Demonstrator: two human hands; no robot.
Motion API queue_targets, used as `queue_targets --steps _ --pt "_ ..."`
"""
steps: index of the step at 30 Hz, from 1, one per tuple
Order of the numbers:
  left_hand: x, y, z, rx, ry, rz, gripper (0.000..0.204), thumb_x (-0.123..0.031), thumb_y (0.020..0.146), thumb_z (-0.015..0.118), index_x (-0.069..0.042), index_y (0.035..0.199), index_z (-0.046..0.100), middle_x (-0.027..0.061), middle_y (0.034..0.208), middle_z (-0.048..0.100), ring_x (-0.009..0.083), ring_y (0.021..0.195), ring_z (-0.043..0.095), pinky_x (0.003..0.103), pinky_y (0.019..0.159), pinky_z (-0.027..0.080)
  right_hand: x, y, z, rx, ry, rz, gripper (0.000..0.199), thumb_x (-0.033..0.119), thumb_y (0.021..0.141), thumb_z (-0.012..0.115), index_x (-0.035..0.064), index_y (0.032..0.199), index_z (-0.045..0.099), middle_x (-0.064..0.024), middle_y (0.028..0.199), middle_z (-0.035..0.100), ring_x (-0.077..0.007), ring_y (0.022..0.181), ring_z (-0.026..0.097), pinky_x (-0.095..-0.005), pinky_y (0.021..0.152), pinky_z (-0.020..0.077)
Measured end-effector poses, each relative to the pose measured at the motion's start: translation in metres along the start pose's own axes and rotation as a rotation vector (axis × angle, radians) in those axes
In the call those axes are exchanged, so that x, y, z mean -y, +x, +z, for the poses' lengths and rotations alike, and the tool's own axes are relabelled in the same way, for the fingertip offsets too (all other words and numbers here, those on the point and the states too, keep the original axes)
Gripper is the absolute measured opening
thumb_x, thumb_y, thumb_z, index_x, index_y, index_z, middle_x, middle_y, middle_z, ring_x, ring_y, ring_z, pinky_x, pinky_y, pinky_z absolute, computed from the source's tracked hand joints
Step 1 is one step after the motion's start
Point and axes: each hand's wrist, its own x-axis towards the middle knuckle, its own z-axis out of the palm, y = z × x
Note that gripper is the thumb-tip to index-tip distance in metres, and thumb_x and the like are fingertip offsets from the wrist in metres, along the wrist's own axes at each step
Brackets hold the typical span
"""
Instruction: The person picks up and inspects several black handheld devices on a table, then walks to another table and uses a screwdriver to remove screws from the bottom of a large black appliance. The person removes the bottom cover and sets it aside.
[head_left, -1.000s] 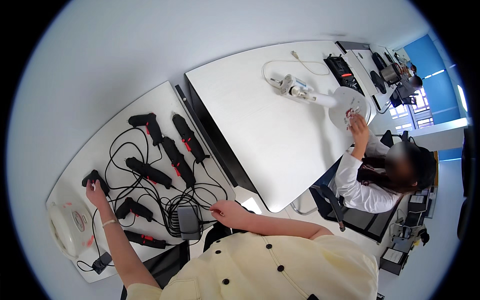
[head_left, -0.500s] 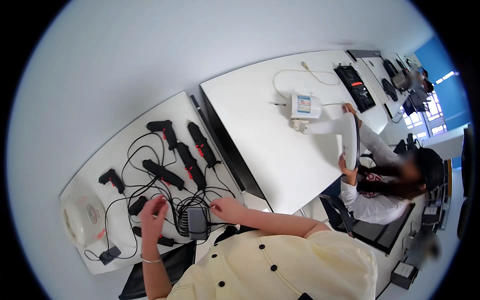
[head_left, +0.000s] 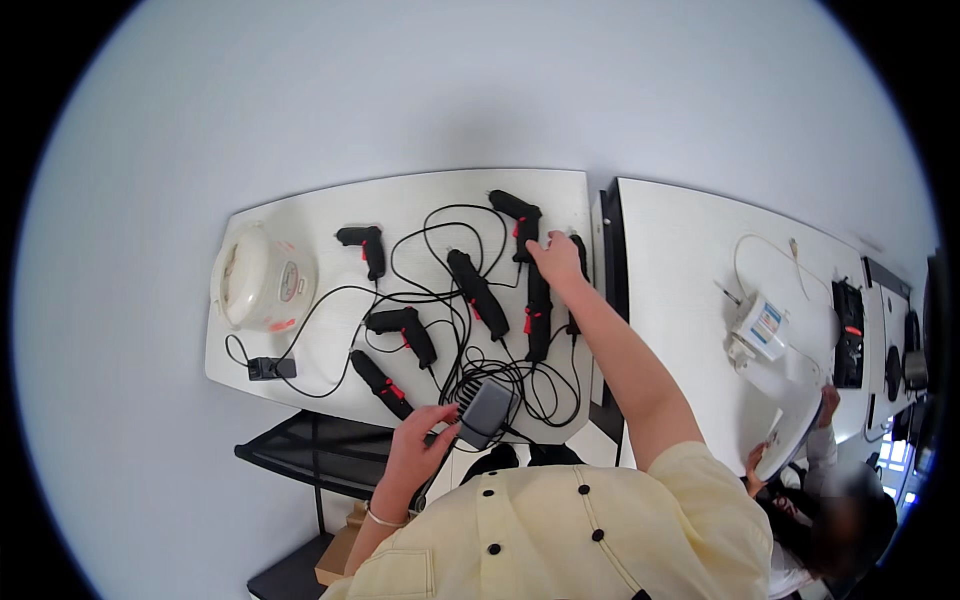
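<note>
Several black glue guns with red triggers lie among tangled black cords on a white table [head_left: 300,350]. My left hand [head_left: 422,445] grips the near-left edge of a grey power adapter [head_left: 488,410] at the table's near edge. Beside this hand lies one glue gun [head_left: 380,383]. My right hand [head_left: 555,262] reaches across to the far right of the table. Its fingers are spread and rest on the far end of a glue gun [head_left: 538,320], between two other glue guns [head_left: 516,215] [head_left: 578,250].
A white rice cooker [head_left: 262,278] stands at the table's left end, with a black plug [head_left: 270,368] near it. A second white table [head_left: 680,300] on the right carries a white device [head_left: 760,325]. A person [head_left: 830,500] sits at its near right holding a white plate-like object. A black rack [head_left: 310,455] stands below the near edge.
My view has swung round. My right hand left the grey adapter and reached out to the far-right glue guns. My left hand moved from the cords onto the adapter.
</note>
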Motion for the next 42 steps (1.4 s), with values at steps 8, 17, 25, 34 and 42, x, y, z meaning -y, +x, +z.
queue_targets --steps 8,17,25,34,42 --pt "0.007 -0.042 0.001 -0.196 0.015 -0.175 0.026 -0.002 0.076 0.065 -0.002 0.101 0.062 0.0111 0.088 0.065 0.0224 0.081 0.063 0.029 0.071 0.049 0.012 0.052 0.047 0.174 -0.303 0.208 0.054 0.052 0.075 0.064 0.0014 0.092 0.066 -0.0165 0.092 0.066 -0.031 0.093 0.063 -0.0401 0.078 0.0515" --pt "0.016 -0.071 0.006 -0.296 -0.039 -0.314 0.026 0.004 0.079 0.06 0.0 0.104 0.062 0.0097 0.09 0.065 0.0171 0.083 0.063 0.026 0.075 0.049 0.024 0.063 0.059 0.206 -0.344 0.231 0.04 0.041 0.073 0.067 0.0048 0.09 0.068 -0.0131 0.09 0.067 -0.0282 0.085 0.066 -0.0387 0.07 0.053" --pt "0.017 -0.072 0.01 -0.36 -0.041 -0.281 0.024 0.0 0.076 0.064 -0.001 0.1 0.063 0.0117 0.086 0.065 0.0235 0.078 0.063 0.029 0.07 0.049 0.004 0.079 0.067 0.175 -0.281 0.163 0.038 0.035 0.068 0.069 0.0009 0.084 0.068 -0.0161 0.087 0.067 -0.031 0.083 0.065 -0.0396 0.071 0.052" --pt "0.015 -0.074 0.012 -0.354 -0.044 -0.263 0.022 0.0 0.077 0.064 -0.001 0.099 0.063 0.0119 0.085 0.064 0.024 0.077 0.063 0.029 0.069 0.049 0.008 0.077 0.051 0.169 0.663 0.371 0.036 0.028 0.064 0.074 -0.0048 0.069 0.061 -0.0123 0.065 0.061 -0.0229 0.054 0.06 -0.0323 0.054 0.0502" --pt "0.01 -0.074 0.011 -0.321 -0.061 -0.231 0.025 0.002 0.076 0.063 -0.001 0.101 0.063 0.0091 0.085 0.064 0.0216 0.078 0.062 0.028 0.071 0.048 0.014 0.052 0.021 0.691 1.31 0.581 0.026 0.016 0.077 0.066 0.0004 0.093 0.053 -0.0055 0.071 0.054 -0.0137 0.056 0.053 -0.0231 0.048 0.0462"
